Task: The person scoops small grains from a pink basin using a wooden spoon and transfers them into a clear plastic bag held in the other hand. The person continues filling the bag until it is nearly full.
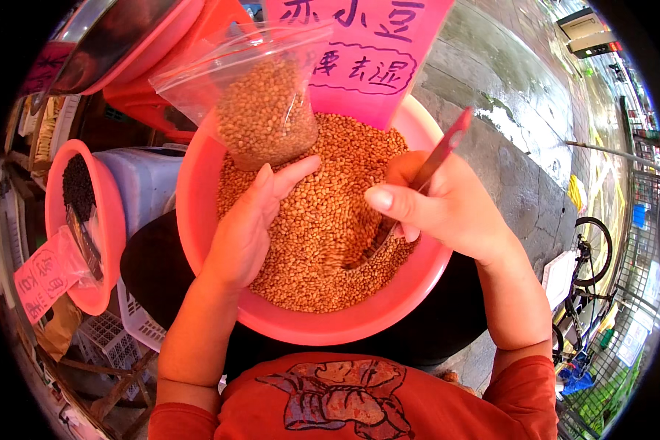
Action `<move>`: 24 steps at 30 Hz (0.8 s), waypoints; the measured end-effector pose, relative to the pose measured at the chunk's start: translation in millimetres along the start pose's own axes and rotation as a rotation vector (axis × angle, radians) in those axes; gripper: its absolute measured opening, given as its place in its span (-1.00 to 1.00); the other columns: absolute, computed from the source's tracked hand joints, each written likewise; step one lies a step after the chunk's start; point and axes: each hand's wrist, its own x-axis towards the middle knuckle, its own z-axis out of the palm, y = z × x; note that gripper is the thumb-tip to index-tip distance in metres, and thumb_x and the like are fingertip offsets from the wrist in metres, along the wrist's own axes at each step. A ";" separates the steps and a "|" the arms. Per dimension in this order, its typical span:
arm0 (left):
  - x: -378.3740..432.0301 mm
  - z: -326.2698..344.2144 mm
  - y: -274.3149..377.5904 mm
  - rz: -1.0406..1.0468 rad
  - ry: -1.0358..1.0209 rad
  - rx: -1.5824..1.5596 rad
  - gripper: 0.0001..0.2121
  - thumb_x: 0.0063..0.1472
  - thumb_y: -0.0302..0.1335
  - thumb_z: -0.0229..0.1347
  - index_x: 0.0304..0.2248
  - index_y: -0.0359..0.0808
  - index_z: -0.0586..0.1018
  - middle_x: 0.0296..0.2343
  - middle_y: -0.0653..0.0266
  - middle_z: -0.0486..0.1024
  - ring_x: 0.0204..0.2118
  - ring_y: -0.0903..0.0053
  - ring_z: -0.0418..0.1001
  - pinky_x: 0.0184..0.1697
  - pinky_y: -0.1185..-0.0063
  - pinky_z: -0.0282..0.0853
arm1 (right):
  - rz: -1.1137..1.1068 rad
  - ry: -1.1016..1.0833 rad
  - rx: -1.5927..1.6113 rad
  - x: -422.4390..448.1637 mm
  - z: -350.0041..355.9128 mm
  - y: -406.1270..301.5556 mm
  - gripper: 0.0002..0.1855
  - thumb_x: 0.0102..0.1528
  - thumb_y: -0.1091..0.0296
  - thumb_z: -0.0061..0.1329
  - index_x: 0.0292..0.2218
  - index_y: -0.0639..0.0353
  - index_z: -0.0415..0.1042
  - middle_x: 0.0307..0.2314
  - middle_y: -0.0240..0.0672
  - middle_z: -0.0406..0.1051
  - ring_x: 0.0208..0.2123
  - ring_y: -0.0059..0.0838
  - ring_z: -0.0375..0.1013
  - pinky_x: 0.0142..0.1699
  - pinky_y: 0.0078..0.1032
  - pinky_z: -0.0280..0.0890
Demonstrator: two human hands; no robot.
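Observation:
A pink plastic basin (pixel 319 333) full of small tan-brown grains or beans (pixel 302 242) rests on the person's lap. My right hand (pixel 437 203) grips the handle of a metal scoop (pixel 437 165), whose lower end is sunk in the grains at the right. The left hand (pixel 258 214) lies over the left part of the grains, fingers apart, close beside a clear zip bag (pixel 267 110) part filled with the same kind of grains. Whether its fingertips touch the bag cannot be told. A pink handwritten sign (pixel 363 104) stands in the back of the basin.
To the left, a smaller pink basin (pixel 115 236) holds black grains, a bag and a pink written tag (pixel 44 275). Near it are a bluish plastic container (pixel 143 176) and a grey crate (pixel 107 341). A red stool (pixel 137 110) stands behind; a bicycle (pixel 588 258) is at the far right.

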 end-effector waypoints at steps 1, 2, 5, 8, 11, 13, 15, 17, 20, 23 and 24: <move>0.3 0.1 -0.3 0.000 0.000 -0.004 -0.39 0.41 -0.10 -0.45 0.13 -0.51 0.26 0.13 0.11 0.23 0.23 0.43 0.09 0.30 0.48 -0.16 | -0.048 0.043 0.059 -1.1 1.4 -1.3 -0.57 0.10 0.01 0.10 -0.45 0.29 0.41 -0.72 -0.42 0.32 -0.68 -0.65 0.35 -0.54 -0.65 0.23; 0.7 -0.3 -0.6 0.000 0.000 -0.009 -0.39 0.41 -0.10 -0.45 0.13 -0.51 0.26 0.13 0.12 0.23 0.23 0.43 0.09 0.30 0.48 -0.17 | -0.096 0.085 0.118 -3.4 3.9 -3.6 -0.57 0.10 0.01 0.10 -0.50 0.25 0.37 -0.71 -0.42 0.32 -0.68 -0.65 0.35 -0.52 -0.66 0.25; 1.9 -4.2 -5.0 0.008 0.017 0.025 -0.39 0.41 -0.10 -0.45 0.12 -0.50 0.28 0.13 0.13 0.24 0.23 0.44 0.09 0.30 0.48 -0.18 | -0.247 0.150 0.213 -5.5 3.5 -7.4 -0.54 0.14 -0.01 0.02 -0.55 0.23 0.33 -0.72 -0.42 0.30 -0.69 -0.61 0.36 -0.42 -0.62 0.32; 3.2 -5.7 -7.6 0.011 0.019 0.010 -0.38 0.41 -0.09 -0.44 0.12 -0.51 0.28 0.13 0.12 0.24 0.24 0.44 0.09 0.30 0.48 -0.19 | -0.305 0.128 0.226 -7.9 -3.7 -6.6 -0.51 0.18 -0.04 -0.07 -0.56 0.23 0.33 -0.76 -0.42 0.27 -0.73 -0.56 0.35 -0.32 -0.58 0.37; 1.5 -3.8 -6.5 0.014 0.033 0.007 -0.37 0.41 -0.08 -0.44 0.12 -0.52 0.28 0.13 0.10 0.25 0.24 0.44 0.08 0.30 0.48 -0.19 | -0.218 -0.004 0.159 -10.9 -14.6 -6.5 -0.51 0.18 -0.02 -0.06 -0.59 0.22 0.32 -0.78 -0.44 0.26 -0.74 -0.57 0.34 -0.33 -0.61 0.37; 1.5 -2.2 -4.7 0.008 0.022 0.000 -0.37 0.41 -0.08 -0.44 0.12 -0.53 0.27 0.13 0.09 0.24 0.24 0.43 0.09 0.30 0.47 -0.18 | 0.067 -0.203 0.037 -10.3 -16.6 -12.6 -0.57 0.10 0.09 0.10 -0.64 0.21 0.35 -0.78 -0.44 0.30 -0.71 -0.62 0.34 -0.53 -0.64 0.25; 1.3 0.1 -2.1 0.006 0.016 -0.006 -0.36 0.41 -0.08 -0.44 0.12 -0.53 0.26 0.13 0.09 0.24 0.24 0.43 0.09 0.30 0.47 -0.17 | -0.042 -0.292 -0.289 -2.5 -6.0 -3.6 -0.57 0.07 0.07 0.14 -0.63 0.20 0.37 -0.77 -0.44 0.32 -0.67 -0.65 0.35 -0.54 -0.63 0.20; 1.1 2.5 0.3 0.007 0.015 -0.009 -0.36 0.40 -0.08 -0.44 0.13 -0.53 0.25 0.13 0.08 0.24 0.23 0.43 0.10 0.30 0.47 -0.16 | 0.063 -0.329 -0.221 -0.6 6.2 -3.0 -0.46 0.05 -0.08 0.11 -0.65 0.27 0.41 -0.74 -0.32 0.39 -0.66 -0.52 0.41 -0.50 -0.55 0.27; 0.6 0.0 0.3 0.024 0.002 0.002 -0.36 0.40 -0.07 -0.44 0.13 -0.53 0.25 0.13 0.08 0.24 0.23 0.43 0.10 0.30 0.47 -0.15 | 0.155 -0.309 -0.078 4.6 16.0 0.3 -0.59 0.09 0.07 0.13 -0.59 0.21 0.43 -0.71 -0.43 0.40 -0.61 -0.65 0.41 -0.47 -0.67 0.25; 0.5 -0.9 2.2 0.019 0.006 -0.011 -0.36 0.40 -0.07 -0.43 0.13 -0.53 0.25 0.13 0.08 0.25 0.22 0.43 0.12 0.29 0.46 -0.13 | 0.073 -0.124 0.106 4.7 14.1 -3.3 -0.63 0.12 0.10 0.10 -0.52 0.25 0.45 -0.70 -0.40 0.42 -0.61 -0.61 0.44 -0.48 -0.66 0.27; 0.4 -1.0 1.7 0.013 0.009 -0.017 -0.36 0.41 -0.07 -0.43 0.13 -0.53 0.26 0.12 0.08 0.25 0.22 0.43 0.12 0.29 0.47 -0.13 | 0.009 -0.090 0.120 5.9 10.4 -2.7 -0.61 0.16 0.09 0.04 -0.49 0.28 0.44 -0.70 -0.34 0.42 -0.61 -0.54 0.47 -0.48 -0.63 0.33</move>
